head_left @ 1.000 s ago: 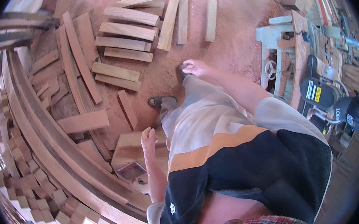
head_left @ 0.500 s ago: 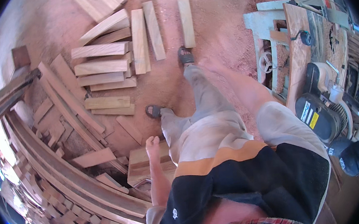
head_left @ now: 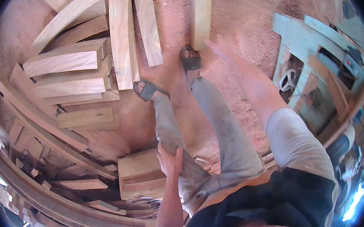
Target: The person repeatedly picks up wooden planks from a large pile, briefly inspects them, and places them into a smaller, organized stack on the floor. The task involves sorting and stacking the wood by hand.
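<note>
My right hand (head_left: 219, 49) reaches forward with its fingers stretched out, beside the near end of a long pale wood block (head_left: 202, 14) on the floor. It is slightly blurred, and I cannot tell whether it touches the block. By my left trouser leg is my left hand (head_left: 169, 159), thumb apart from loosely bent fingers, holding nothing I can see. To the left of the single block, a narrow wood block (head_left: 148, 27) and a wider pair of wood blocks (head_left: 122, 36) lie lengthwise. My sandalled feet stand close to these blocks.
Stacked wood blocks (head_left: 67, 61) lie on the left, with long boards (head_left: 48, 114) and offcuts nearer. A wooden box-like piece (head_left: 139, 171) sits beside my left forearm. At right stands a pale green machine frame (head_left: 286, 39) with a handwheel (head_left: 288, 79). Sawdust covers the floor.
My body has bent lower and the floor blocks appear nearer. My right hand has come up to the single block's near end. My left foot has moved forward, and my left hand is by the leg.
</note>
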`<act>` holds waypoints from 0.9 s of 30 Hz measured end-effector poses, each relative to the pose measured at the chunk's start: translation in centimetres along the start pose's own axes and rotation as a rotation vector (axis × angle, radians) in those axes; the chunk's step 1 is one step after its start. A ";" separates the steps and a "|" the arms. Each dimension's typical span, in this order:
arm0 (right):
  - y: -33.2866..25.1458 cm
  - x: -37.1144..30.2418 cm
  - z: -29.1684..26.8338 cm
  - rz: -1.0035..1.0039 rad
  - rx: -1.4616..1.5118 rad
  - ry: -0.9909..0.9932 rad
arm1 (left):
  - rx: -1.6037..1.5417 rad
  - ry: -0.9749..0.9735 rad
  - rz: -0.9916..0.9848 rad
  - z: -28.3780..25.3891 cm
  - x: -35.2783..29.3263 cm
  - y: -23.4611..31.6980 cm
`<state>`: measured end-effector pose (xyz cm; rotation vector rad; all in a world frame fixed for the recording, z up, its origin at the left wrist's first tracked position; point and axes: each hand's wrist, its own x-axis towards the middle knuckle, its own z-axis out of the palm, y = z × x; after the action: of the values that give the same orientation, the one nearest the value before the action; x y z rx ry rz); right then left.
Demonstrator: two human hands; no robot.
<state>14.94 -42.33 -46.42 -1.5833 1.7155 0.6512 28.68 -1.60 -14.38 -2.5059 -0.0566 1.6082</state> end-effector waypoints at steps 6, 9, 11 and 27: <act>-2.8 7.2 6.9 -0.226 0.238 0.143 | -0.120 -0.021 -0.004 -1.7 1.6 -1.5; -4.5 6.1 7.2 -0.064 0.119 0.191 | -0.135 -0.064 -0.033 -2.4 1.8 -1.5; -5.9 4.1 5.3 -0.070 0.187 0.168 | -0.157 -0.075 -0.032 -3.0 1.7 -1.5; -14.1 -39.1 -10.8 -0.303 0.320 -0.281 | -0.567 -0.126 0.253 -6.6 -2.9 -10.6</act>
<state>27.36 -27.54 -8.12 -1.4103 1.2686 0.4005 34.10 7.74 -7.44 -2.9088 -0.2532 2.0962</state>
